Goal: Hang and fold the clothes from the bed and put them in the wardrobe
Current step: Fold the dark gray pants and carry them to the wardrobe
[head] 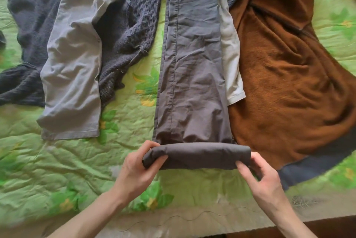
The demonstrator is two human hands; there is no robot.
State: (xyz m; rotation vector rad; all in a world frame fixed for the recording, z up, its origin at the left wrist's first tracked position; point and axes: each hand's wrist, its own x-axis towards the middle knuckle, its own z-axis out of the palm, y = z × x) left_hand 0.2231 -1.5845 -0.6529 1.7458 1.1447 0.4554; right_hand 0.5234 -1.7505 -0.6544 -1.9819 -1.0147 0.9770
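- Trousers, dark grey, lay lengthwise down the middle of the bed, their near end wound into a tight roll close to the mattress edge.
- The left hand pinched the roll's left end, thumb over the top and fingers under; the right hand clasped its right end the same way.
- By the look of it only a few turns had been made: most of the trouser length stretched flat beyond the roll, not yet gathered.
- Left of them, apart across bare green quilt, pale grey trousers lay unfolded over a dark knitted sweater.
- On the right, a brown fleece garment sprawled loose, touching the dark trousers' edge, with a light grey sleeve between the two.
- No wardrobe was in view; every garment visible remained on the bed, so the bulk of the job appeared still ahead.
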